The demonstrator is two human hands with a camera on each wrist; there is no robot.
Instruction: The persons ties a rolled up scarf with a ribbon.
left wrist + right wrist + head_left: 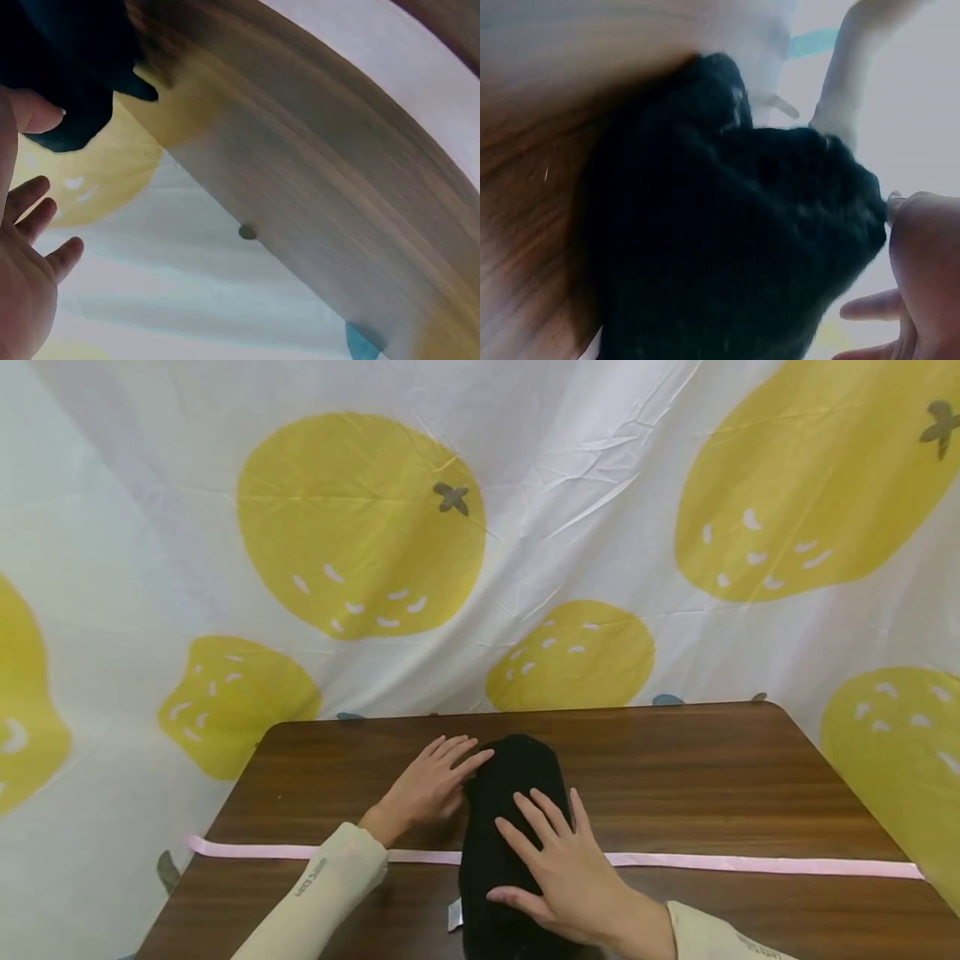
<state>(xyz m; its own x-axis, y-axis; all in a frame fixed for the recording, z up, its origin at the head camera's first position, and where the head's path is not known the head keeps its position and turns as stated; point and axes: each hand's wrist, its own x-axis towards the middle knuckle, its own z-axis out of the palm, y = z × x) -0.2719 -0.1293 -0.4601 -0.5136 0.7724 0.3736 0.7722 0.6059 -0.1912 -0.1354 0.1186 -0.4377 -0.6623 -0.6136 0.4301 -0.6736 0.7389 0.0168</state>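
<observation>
A long bundle of black folded cloth [510, 843] lies lengthwise on the brown wooden table, with a small white label [454, 914] sticking out on its left side. My left hand [431, 785] is at the bundle's far left edge, its fingers extended and one fingertip on the cloth. In the left wrist view the thumb [34, 111] overlaps the dark fabric [71, 67], and the other fingers are spread away from it. Nearer to me, my right hand [566, 877] rests on top of the bundle with its fingers spread. The right wrist view shows thick, rounded folds in the black cloth [705, 225].
A pink strip [750, 863] runs across the table [705, 777] from side to side, passing behind the bundle in the head view. Beyond the table's far edge hangs a white curtain [555, 527] printed with yellow fruit.
</observation>
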